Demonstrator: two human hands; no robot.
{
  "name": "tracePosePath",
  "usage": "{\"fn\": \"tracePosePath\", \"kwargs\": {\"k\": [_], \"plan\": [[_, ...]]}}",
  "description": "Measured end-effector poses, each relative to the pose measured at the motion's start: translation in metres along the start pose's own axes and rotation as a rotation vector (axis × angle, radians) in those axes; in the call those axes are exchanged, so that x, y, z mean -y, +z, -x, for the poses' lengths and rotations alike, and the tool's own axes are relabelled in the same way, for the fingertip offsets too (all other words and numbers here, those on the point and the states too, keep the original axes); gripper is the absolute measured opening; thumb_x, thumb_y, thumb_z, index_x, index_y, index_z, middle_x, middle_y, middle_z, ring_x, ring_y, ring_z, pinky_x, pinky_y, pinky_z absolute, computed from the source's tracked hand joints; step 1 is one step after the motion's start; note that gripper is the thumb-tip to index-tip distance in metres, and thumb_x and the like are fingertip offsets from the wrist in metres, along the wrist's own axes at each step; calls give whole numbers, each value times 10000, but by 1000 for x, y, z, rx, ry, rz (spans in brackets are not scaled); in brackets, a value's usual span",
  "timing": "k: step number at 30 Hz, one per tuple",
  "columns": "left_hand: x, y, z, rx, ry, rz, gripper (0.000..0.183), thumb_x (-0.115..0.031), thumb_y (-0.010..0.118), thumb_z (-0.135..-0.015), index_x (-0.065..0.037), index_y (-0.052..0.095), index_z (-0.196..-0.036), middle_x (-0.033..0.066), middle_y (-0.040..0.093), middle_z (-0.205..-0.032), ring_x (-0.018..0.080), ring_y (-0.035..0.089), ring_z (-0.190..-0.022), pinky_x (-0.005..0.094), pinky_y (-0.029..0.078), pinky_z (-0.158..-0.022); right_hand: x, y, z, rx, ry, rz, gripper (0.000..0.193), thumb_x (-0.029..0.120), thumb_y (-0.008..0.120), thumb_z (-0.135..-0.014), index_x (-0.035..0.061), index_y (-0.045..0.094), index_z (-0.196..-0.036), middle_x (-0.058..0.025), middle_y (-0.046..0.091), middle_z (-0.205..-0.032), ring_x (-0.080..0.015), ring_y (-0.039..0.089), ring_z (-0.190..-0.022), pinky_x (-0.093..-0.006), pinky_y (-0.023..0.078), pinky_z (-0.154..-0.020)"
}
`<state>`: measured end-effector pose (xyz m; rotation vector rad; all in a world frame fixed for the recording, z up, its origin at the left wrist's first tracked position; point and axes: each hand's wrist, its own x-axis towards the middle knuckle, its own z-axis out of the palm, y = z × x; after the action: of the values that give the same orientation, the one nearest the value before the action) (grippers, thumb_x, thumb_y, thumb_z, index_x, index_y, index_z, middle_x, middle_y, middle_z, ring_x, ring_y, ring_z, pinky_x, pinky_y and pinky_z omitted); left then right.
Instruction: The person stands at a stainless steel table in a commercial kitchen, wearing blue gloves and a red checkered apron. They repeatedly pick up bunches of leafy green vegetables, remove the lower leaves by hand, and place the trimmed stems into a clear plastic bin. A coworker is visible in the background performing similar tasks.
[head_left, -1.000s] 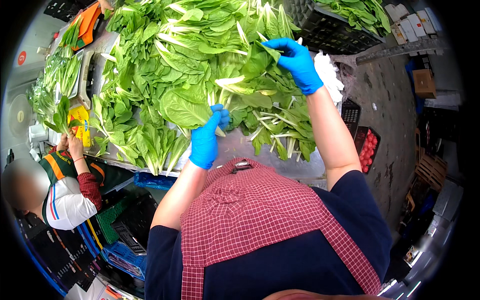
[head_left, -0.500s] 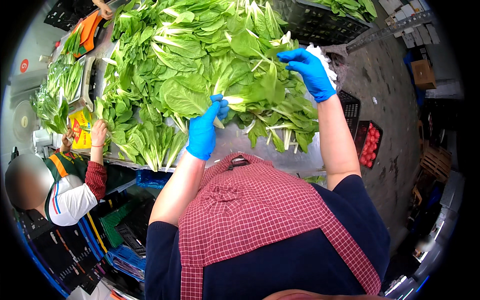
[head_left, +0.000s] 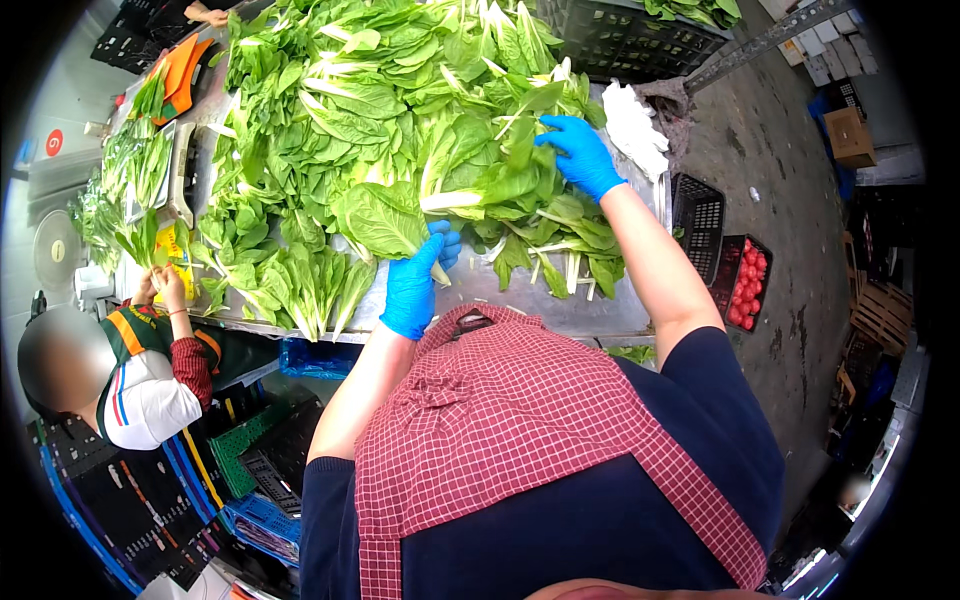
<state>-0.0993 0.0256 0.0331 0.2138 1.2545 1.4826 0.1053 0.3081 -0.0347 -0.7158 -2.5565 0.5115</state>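
My left hand [head_left: 412, 288], in a blue glove, is closed round the pale stem of a leafy green [head_left: 380, 220], its broad leaf pointing away from me. At the right side of a large heap of loose leafy greens [head_left: 350, 125], my right hand [head_left: 580, 158], also blue-gloved, has its fingers apart. Its fingertips are at a slightly blurred leaf, and I see nothing clearly gripped. Between my hands lies another green with a thick white stem [head_left: 452, 200]. A row of greens [head_left: 312, 290] with stems toward me sits left of my left hand.
A metal table [head_left: 590, 318] bears the heap. Beyond it stands a black crate [head_left: 630, 40]; a white cloth [head_left: 635, 130] lies at the right edge. On the floor are an empty black crate [head_left: 697, 225] and a crate of red produce [head_left: 745, 285]. A co-worker [head_left: 150, 385] handles greens at left.
My right hand has moved left and slightly down, toward the leaves. My left hand keeps its green and has shifted slightly. The co-worker's hands have come together.
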Motion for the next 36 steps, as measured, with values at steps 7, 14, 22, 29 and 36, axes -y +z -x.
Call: {"fn": "tracePosePath", "kwargs": {"k": [7,14,22,29,36], "plan": [[2,0,-1,8,11,1,313,-149,560,-919,-5,555,-1197,117,641,-1049,211,625,-937,340,509,-836,-7,-63,-10,-220,491,-777,327,56,668,-819,-19,611,-1132,-79,666,-1063,-140,606,-933,-285,479,-843],[-7,15,-6,49,47,48,336,-158,588,-908,-7,554,-1206,117,636,-1067,218,618,-948,356,497,-847,38,-97,-2,-240,362,-1305,354,151,646,-869,40,540,-1187,-87,629,-1075,-201,619,-954,-356,542,-714],[-28,51,2,122,90,63,355,-68,631,-867,9,545,-1203,108,634,-1071,193,630,-903,314,508,-805,136,-62,-6,224,520,-1169,261,176,602,-816,-5,644,-999,-52,652,-848,-111,610,-704,-241,484,-641],[-22,44,8,188,18,210,360,-39,609,-864,-6,522,-1212,98,596,-1116,197,590,-999,323,492,-824,179,-49,-3,190,526,-1183,386,183,668,-855,-15,588,-1175,-42,641,-952,-106,590,-763,-251,492,-688],[2,23,-2,115,-26,228,331,-65,603,-884,-34,520,-1203,80,578,-1141,208,577,-1015,349,478,-879,216,-20,32,-86,317,-493,300,176,748,-760,74,639,-1021,-71,607,-860,-179,612,-713,-297,499,-638]]}}
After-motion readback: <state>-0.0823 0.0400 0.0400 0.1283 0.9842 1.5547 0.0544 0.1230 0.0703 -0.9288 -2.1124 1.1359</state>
